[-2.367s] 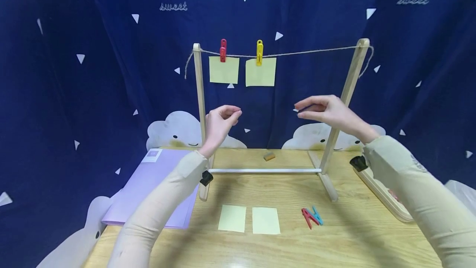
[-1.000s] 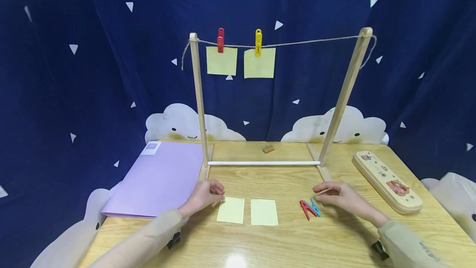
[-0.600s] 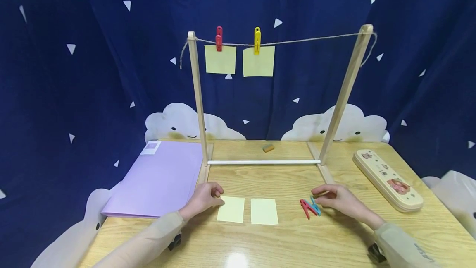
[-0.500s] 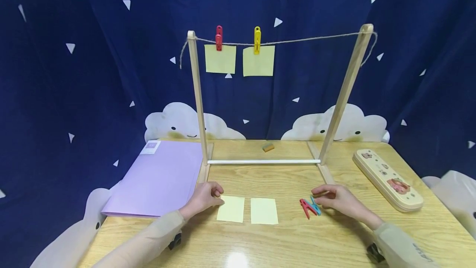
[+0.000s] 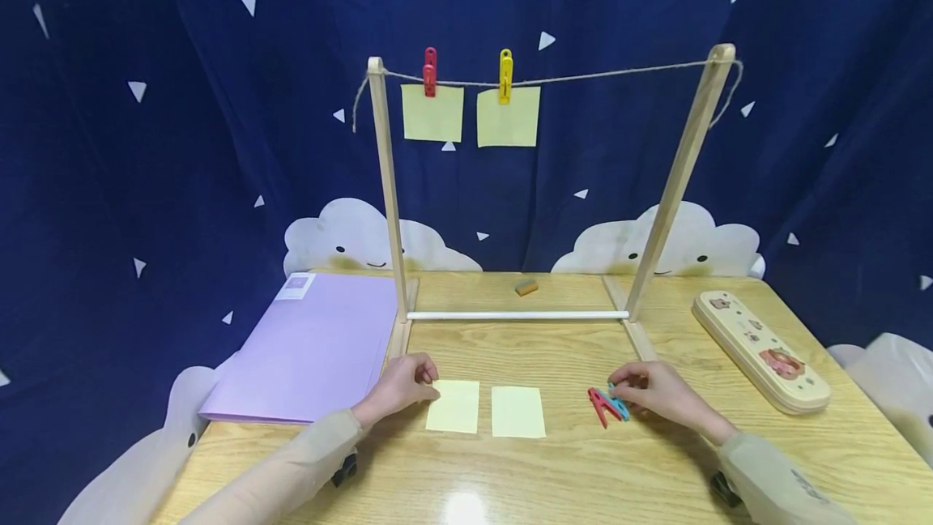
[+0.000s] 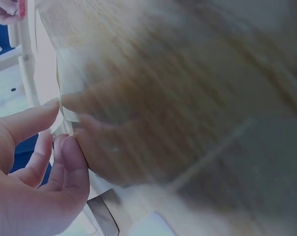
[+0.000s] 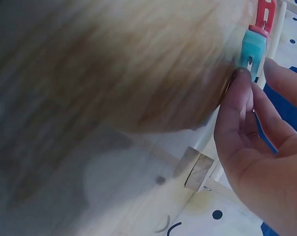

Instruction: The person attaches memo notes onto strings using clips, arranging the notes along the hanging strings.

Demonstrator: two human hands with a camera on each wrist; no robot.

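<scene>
My left hand [image 5: 403, 382] is at the left edge of a pale yellow sticky note [image 5: 453, 407]. In the left wrist view, the thumb and fingertips [image 6: 72, 147] are apart at the paper's edge, which runs past them. My right hand [image 5: 659, 395] reaches a blue clothespin [image 5: 618, 406] that lies against a red clothespin [image 5: 599, 407]. In the right wrist view, one fingertip overlaps the end of the blue clothespin [image 7: 252, 48], and a gap shows beside the thumb. A second sticky note [image 5: 517, 411] lies between the hands.
A wooden stand [image 5: 670, 193] carries a string [image 5: 612, 73] with two notes hung by a red clothespin [image 5: 430, 73] and a yellow clothespin [image 5: 505, 76]. A purple folder [image 5: 313, 355] is at left, a pencil case [image 5: 761, 351] at right, and a small brown block [image 5: 526, 288] at the back.
Both hands have come down from below the string to the tabletop. Most recently the right hand has shifted slightly left onto the blue clothespin, while the left has stayed at the note.
</scene>
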